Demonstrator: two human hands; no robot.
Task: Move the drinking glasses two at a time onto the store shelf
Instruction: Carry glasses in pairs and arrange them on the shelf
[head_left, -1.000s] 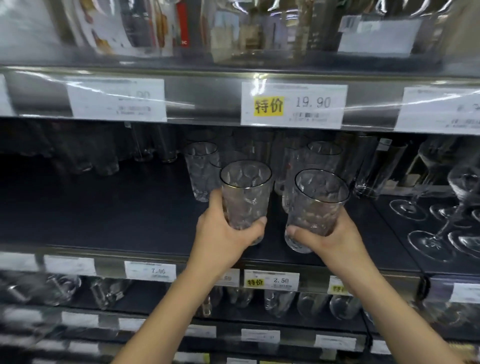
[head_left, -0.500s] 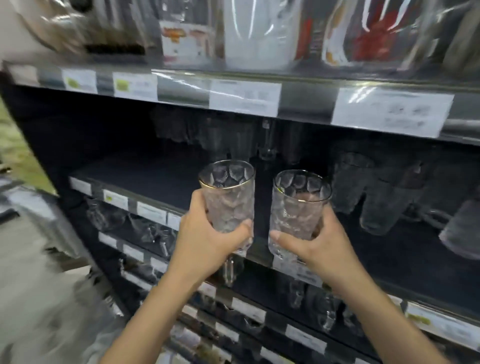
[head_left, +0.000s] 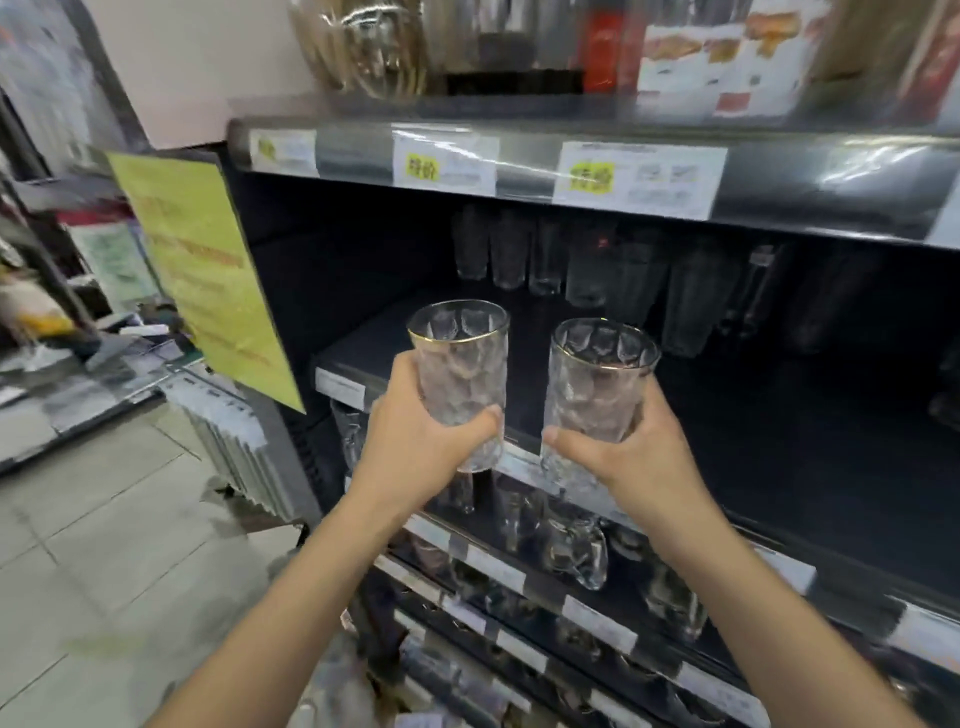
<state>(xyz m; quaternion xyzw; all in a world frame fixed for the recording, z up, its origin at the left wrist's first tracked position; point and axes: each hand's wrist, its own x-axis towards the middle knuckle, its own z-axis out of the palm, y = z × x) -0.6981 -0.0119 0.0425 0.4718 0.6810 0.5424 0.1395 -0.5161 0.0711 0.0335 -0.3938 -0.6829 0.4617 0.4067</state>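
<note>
We count two hands, the left hand (head_left: 415, 457) and the right hand (head_left: 644, 457), and two gold-rimmed glasses, the left glass (head_left: 457, 364) and the right glass (head_left: 602, 384). We see one yellow sign (head_left: 202, 275). The back-row glasses (head_left: 587, 270) blur beyond counting.

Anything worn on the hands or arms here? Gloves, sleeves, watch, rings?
Nothing worn that shows. The left hand and right hand have no gloves and no visible rings. The left forearm and right forearm are uncovered down to the frame edge: no sleeves, watch or bands.
</note>
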